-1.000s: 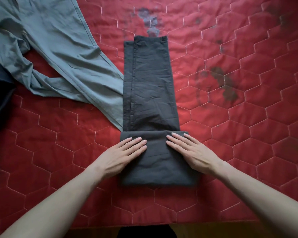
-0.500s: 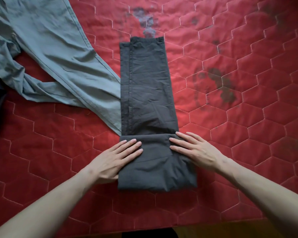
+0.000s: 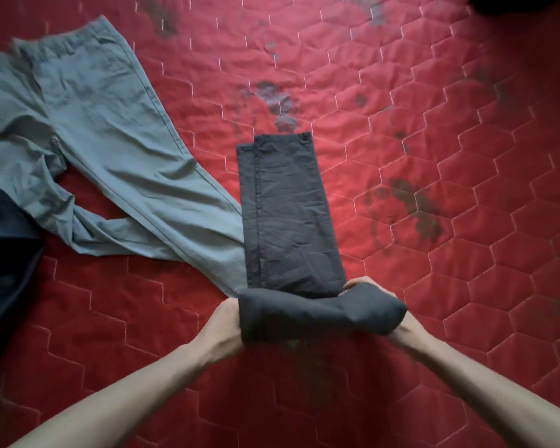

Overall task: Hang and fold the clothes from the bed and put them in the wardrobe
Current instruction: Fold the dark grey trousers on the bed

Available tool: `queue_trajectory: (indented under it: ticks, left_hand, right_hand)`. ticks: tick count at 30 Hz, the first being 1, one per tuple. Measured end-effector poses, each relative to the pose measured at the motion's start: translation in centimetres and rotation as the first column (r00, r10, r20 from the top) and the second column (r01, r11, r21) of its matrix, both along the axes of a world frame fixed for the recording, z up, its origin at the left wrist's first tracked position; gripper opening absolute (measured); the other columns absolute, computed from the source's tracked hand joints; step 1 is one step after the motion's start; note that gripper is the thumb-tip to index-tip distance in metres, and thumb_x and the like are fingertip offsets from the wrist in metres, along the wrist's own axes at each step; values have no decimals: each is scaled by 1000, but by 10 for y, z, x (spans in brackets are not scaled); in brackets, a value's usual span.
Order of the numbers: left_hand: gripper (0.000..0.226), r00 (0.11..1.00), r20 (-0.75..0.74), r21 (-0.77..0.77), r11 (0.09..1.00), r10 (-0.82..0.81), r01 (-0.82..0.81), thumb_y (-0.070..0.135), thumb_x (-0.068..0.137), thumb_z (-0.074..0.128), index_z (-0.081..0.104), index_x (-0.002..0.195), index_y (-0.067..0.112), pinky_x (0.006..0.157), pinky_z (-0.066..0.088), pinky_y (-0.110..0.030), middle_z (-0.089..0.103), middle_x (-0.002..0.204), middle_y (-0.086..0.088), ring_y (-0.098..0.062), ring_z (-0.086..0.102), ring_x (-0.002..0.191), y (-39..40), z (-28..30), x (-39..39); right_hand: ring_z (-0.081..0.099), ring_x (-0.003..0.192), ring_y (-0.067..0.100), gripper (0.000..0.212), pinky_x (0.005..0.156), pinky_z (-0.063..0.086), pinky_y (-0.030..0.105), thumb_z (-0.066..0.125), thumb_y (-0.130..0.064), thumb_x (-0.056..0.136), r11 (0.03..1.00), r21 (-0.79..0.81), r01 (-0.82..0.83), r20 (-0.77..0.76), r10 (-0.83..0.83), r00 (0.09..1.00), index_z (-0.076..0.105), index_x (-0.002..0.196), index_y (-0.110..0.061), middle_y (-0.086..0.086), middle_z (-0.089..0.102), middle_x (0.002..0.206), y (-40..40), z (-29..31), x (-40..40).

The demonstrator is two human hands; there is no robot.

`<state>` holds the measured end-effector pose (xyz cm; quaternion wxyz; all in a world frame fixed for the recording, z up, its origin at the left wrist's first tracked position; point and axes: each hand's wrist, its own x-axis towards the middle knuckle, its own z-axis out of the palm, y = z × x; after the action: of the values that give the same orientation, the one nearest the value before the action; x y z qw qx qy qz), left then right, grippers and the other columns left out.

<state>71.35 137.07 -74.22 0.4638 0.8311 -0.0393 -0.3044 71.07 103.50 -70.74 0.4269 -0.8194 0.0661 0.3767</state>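
A pair of dark grey trousers [image 3: 288,215], folded into a long narrow strip, lies on the red quilted bed [image 3: 434,189]. Its near end is folded over into a thick roll, lifted a little off the quilt. My left hand [image 3: 223,321] grips the left end of that roll. My right hand [image 3: 398,321] grips the right end, its fingers mostly hidden under the cloth. Light grey-blue trousers [image 3: 104,163] lie spread out to the left, one leg end tucked under the dark strip.
A dark navy garment [image 3: 4,253] sits at the left edge of the bed. The quilt shows dark stains in the middle and to the right. A black shape [image 3: 527,3] sits at the top right corner.
My hands were pressing flat on the folded end; now both grip its sides and have lifted it, bunching it into a roll. The camera view has shifted back.
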Motion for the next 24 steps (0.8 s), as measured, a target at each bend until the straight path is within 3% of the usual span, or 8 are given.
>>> queue_trajectory:
  ticks: [3,5,9,12,14,17,20,24]
  left_hand:
    - [21,978,-68,-36,979,197,-200,21,79,63,77,94,21,73,61,-36,77,84,14,-1,73,87,-3,10,20]
    - [28,936,-160,-128,933,314,-335,31,77,62,72,103,31,77,57,-22,77,91,22,5,70,92,-8,17,31]
    - [32,838,-274,-159,837,472,-523,43,91,47,70,103,25,75,55,-23,74,86,20,-7,65,96,-17,-1,48]
    - [62,770,-336,-125,785,542,-607,61,105,30,70,126,17,107,50,-48,75,117,5,-19,64,122,-22,-9,52]
    - [62,829,-210,-131,826,518,-549,65,103,36,61,139,21,117,41,-44,68,134,7,-10,58,131,-22,-8,56]
    - [44,881,-31,-55,879,472,-473,57,91,60,61,122,27,105,51,-44,71,119,15,-5,65,116,-17,-16,66]
    - [35,876,129,130,868,465,-480,55,86,69,56,104,28,81,57,-47,73,94,12,-12,71,91,-20,-28,69]
    - [53,862,442,391,811,249,-435,41,86,76,50,128,23,86,53,-44,58,120,0,-26,61,107,-26,-17,75]
  right_hand:
    - [62,103,14,28,80,47,22,46,11,103,893,111,435,-7,-437,899,58,118,-10,-1,65,103,11,4,11]
    - [68,90,-4,32,80,50,23,35,-2,110,791,147,593,19,-602,798,63,102,-15,-13,70,91,24,-2,25]
    - [61,112,-13,64,106,43,21,35,-83,88,710,281,645,-51,-660,749,72,115,-39,-23,71,117,34,-15,41]
    - [41,125,-13,58,101,28,-2,40,-61,104,765,232,600,31,-623,782,49,145,-21,-18,45,138,35,-27,51]
    - [39,121,-22,42,98,26,-5,42,-44,107,809,223,544,90,-572,815,45,144,-24,-28,42,137,40,-29,59]
    - [62,112,-7,15,96,45,15,58,-31,105,835,170,524,199,-550,811,58,119,-26,-27,69,112,35,-52,69]
    - [65,99,-1,11,88,48,28,60,-31,104,860,42,508,291,-497,817,57,110,-22,-21,71,100,37,-66,73]
    - [51,127,25,61,106,38,33,70,-32,96,849,-296,438,586,-201,785,45,149,-14,7,55,137,37,-69,77]
